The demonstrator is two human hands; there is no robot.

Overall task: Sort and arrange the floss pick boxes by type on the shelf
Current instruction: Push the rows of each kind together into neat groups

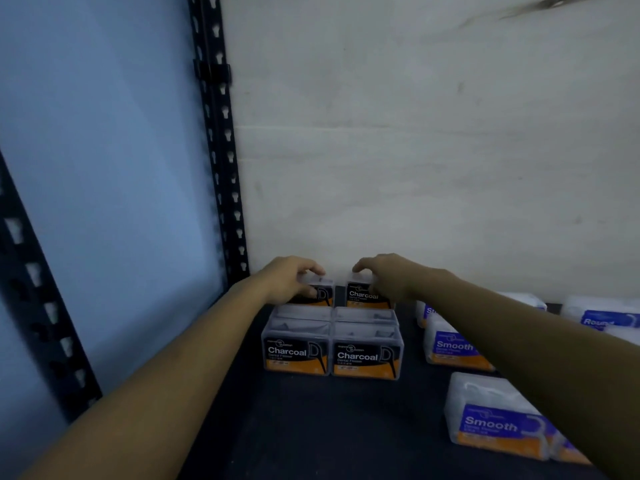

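Several clear Charcoal floss pick boxes with black and orange labels stand in rows on the dark shelf (311,427), near its back left corner. The front pair (298,351) sits side by side. My left hand (289,280) grips the left raised Charcoal box (322,292) at the back, fingers curled over its top. My right hand (384,277) grips the right raised Charcoal box (360,294) beside it. The two held boxes are nearly touching, close to the wall.
Smooth boxes with purple and orange labels lie to the right, one near (495,417) and one further back (450,344). A Round box (602,315) sits at the far right. A black perforated shelf post (221,150) rises at the back left against the white wall.
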